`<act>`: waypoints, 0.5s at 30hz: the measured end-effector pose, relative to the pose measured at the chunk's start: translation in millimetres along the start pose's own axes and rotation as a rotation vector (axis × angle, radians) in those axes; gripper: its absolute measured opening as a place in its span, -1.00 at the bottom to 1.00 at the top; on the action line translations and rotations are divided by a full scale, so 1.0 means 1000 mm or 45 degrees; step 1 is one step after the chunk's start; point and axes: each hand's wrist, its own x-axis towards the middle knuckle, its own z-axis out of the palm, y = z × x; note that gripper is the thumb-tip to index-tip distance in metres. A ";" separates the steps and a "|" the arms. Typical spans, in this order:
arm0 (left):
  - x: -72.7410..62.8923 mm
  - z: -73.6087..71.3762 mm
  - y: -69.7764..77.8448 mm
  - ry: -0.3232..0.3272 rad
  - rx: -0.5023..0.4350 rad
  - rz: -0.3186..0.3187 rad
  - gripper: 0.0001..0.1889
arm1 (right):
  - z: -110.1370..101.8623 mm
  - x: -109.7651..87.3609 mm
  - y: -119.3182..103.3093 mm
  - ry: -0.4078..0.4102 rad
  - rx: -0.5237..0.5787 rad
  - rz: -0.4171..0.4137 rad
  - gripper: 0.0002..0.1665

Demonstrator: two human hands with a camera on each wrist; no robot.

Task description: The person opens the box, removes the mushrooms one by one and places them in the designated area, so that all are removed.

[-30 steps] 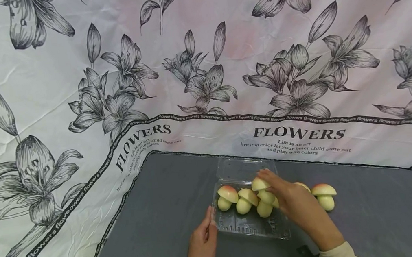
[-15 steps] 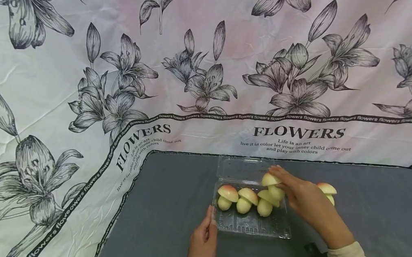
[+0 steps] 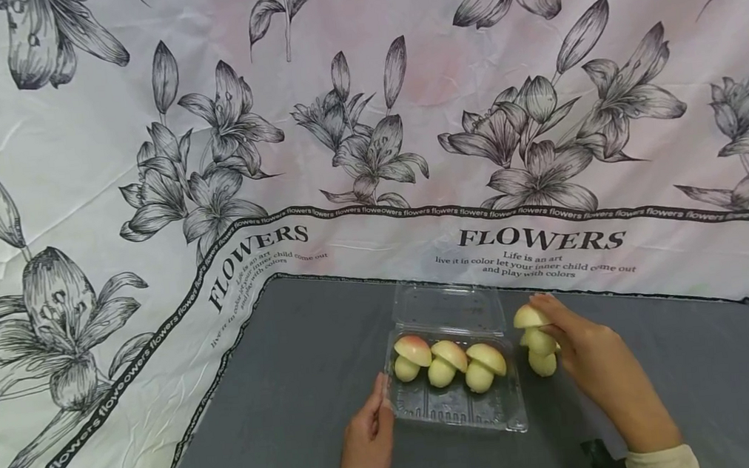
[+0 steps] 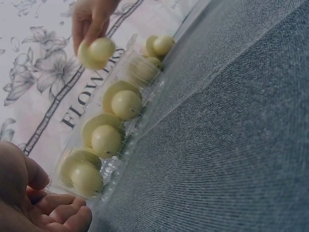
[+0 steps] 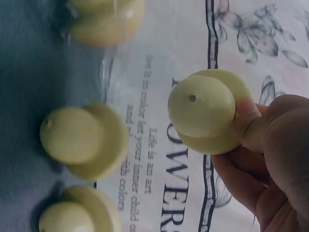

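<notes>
My left hand [image 3: 367, 435] grips the left side of a clear plastic clamshell box [image 3: 458, 421], thumb and curled fingers at its edge. Inside the box, three pale yellow mushroom-shaped pieces with reddish caps stand in a row, the middle one [image 3: 448, 365] among them. To the right of the box, my right hand [image 3: 596, 367] pinches another mushroom-shaped piece [image 5: 203, 108] by its cap, raised above the table. Below it in the head view, a mushroom-shaped piece [image 3: 543, 365] sits on the table, partly covered by the held one.
The box's lid [image 3: 448, 308] lies open toward the back. In the right wrist view, two mushroom-shaped pieces, one nearer the box [image 5: 77, 137], rest on the table. A grey cloth [image 3: 281, 391] covers the table; a flower-printed sheet [image 3: 376, 249] rises behind and at left.
My right hand has carried the pinched mushroom-shaped piece rightward, from over the box's right part to outside it. My left hand stays at the box's left edge.
</notes>
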 end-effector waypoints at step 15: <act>-0.001 0.001 0.001 0.013 -0.030 0.049 -0.47 | -0.028 -0.017 0.033 -0.003 -0.086 0.191 -0.33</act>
